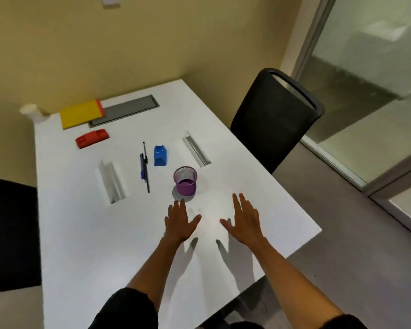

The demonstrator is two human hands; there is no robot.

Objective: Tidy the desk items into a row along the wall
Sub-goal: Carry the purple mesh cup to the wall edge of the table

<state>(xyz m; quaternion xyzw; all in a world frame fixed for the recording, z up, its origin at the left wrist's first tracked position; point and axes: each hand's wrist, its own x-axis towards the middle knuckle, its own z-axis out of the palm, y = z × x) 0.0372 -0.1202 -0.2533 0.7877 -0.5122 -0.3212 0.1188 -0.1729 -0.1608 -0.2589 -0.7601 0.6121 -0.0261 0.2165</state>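
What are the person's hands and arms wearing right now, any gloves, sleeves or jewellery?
No gloves: the left hand and right hand are bare, and no rings or watch show. Both forearms are bare too. Dark sleeves, pushed up near the elbows, show at the bottom of the picture.

Your left hand (179,222) is stretched out flat in front of you, palm down, fingers straight and close together, thumb splayed out toward your other hand. Your right hand (243,222) mirrors it: palm down, fingers extended forward, thumb angled inward. Both are empty and spread wide, gripping nothing. The two hands sit side by side with a clear gap between the thumbs. Both forearms are bare and reach forward, with dark sleeves pushed up near the elbows.
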